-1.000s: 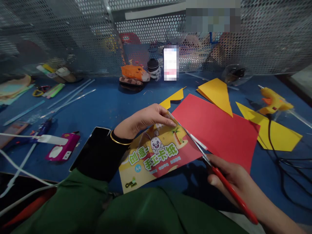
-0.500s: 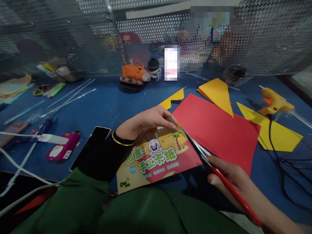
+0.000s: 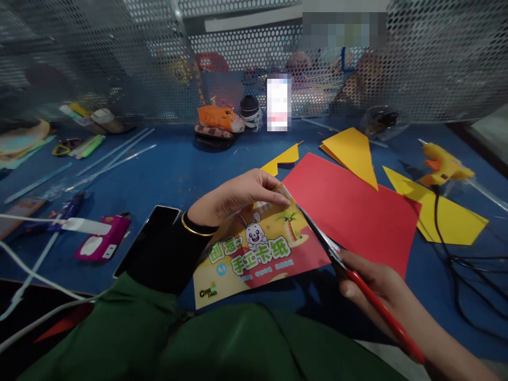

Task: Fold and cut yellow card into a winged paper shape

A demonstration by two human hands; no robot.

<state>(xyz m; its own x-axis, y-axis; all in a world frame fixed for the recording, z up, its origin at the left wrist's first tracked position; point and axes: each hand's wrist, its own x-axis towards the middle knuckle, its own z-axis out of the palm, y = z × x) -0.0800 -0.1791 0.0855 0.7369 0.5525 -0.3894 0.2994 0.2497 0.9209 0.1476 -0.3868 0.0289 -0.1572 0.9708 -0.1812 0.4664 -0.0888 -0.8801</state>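
Note:
My left hand (image 3: pixel 248 193) pinches the top edge of a printed card sheet (image 3: pixel 273 275) between thumb and fingers. The sheet shows a cartoon rabbit, a palm tree and green lettering on yellow and pink. Red-handled scissors (image 3: pixel 381 312) are gripped in my right hand (image 3: pixel 379 280). Their blades lie along the sheet's right edge, with the tips close to my left thumb. A narrow strip shows beside the blades. Just behind, a sheet of red card (image 3: pixel 353 206) lies flat on the blue table, partly under yellow card (image 3: pixel 353 156).
A yellow glue gun (image 3: pixel 446 164) with a black cable lies at the right by another yellow card piece (image 3: pixel 444 217). To the left are a black phone (image 3: pixel 151 238) and a magenta device (image 3: pixel 103 238) with white cable. An orange pouch (image 3: pixel 220 117) sits near the perforated metal screen (image 3: pixel 130 63).
The printed sheet has shifted slightly to the right and turned a little in my left hand. The scissors stay at its right edge, almost in the same place.

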